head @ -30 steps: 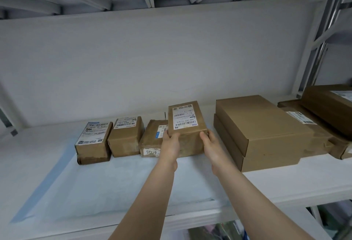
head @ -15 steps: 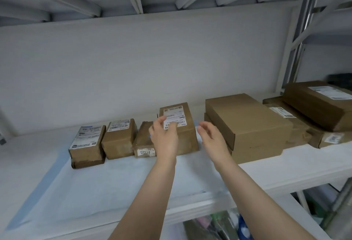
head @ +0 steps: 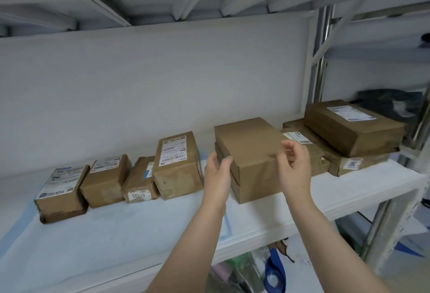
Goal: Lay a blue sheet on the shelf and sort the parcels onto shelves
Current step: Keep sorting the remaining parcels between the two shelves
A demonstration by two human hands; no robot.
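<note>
Flanking the plain cardboard box (head: 250,148), the left hand (head: 217,176) and the right hand (head: 294,169) are both empty. Their fingers are loosely curled with the thumbs held away from them, and the two hands are spread about as wide as the box's near end. The left thumb lies at the box's near-left corner and the right fingers overlap its near-right corner. I cannot tell whether either one actually touches the cardboard.

A second ago both hands gripped the labelled parcel (head: 178,164), and half a second ago they were coming off it. Now it stands alone at 9 o'clock from the left hand, on the blue sheet (head: 116,230), at the right end of a row of four. I judge that parcel to be placed, with the plain box next to be picked up or shifted.

Further out at 9 o'clock, the taped parcel with printed digits (head: 139,182) presses against the labelled one. Next come a small brown parcel (head: 105,179) and the leftmost parcel (head: 60,190) with a large white label. All four rest on the sheet, which covers the left part of the shelf (head: 349,202).

The plain box sits on a lower box (head: 253,190) of similar footprint, seemingly just past the sheet's right edge. At 2 o'clock from the right hand, a pile of larger parcels (head: 353,127) is not yet sorted.
</note>
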